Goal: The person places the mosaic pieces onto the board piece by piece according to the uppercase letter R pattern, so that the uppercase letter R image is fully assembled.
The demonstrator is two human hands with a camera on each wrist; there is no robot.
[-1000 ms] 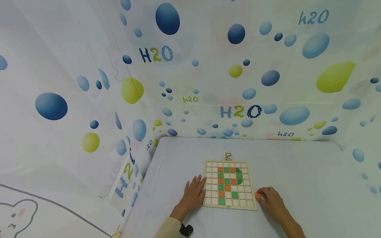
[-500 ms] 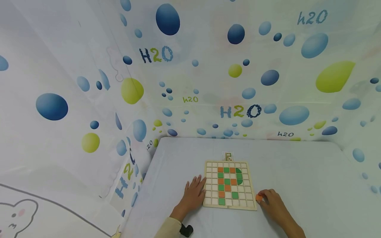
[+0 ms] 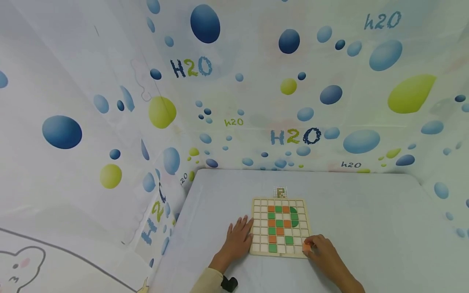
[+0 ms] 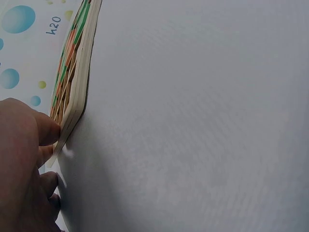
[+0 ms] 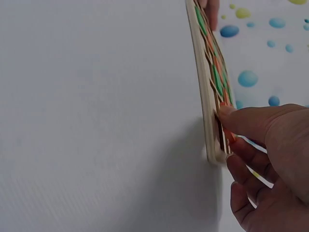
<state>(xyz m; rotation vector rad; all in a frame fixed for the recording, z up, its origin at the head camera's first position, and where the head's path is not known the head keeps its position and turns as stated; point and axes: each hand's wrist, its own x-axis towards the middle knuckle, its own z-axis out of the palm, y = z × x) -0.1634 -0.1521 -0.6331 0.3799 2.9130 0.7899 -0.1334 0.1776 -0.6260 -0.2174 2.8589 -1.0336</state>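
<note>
A wooden grid board (image 3: 261, 232) lies on the table, with orange and green tiles set in some cells. Two green curved pieces (image 3: 294, 217) sit at its upper right. My left hand (image 3: 239, 239) rests at the board's left edge with fingers extended; in the left wrist view, its fingertips touch the wooden rim (image 4: 82, 82). Between thumb and fingers, my right hand (image 3: 324, 254) pinches an orange square tile (image 3: 307, 246) over the lower right corner of the board. The right wrist view shows that orange tile (image 5: 227, 126) tilted against the grid.
A small pattern card (image 3: 280, 192) lies just beyond the board's far edge. Beside the left sleeve is a black object (image 3: 229, 284). Around the white-covered table (image 3: 351, 203) hang sheets printed with blue and green drops.
My right hand has moved left with the orange tile, from beside the board's right edge to above its lower right cells. My left hand has stayed in place.
</note>
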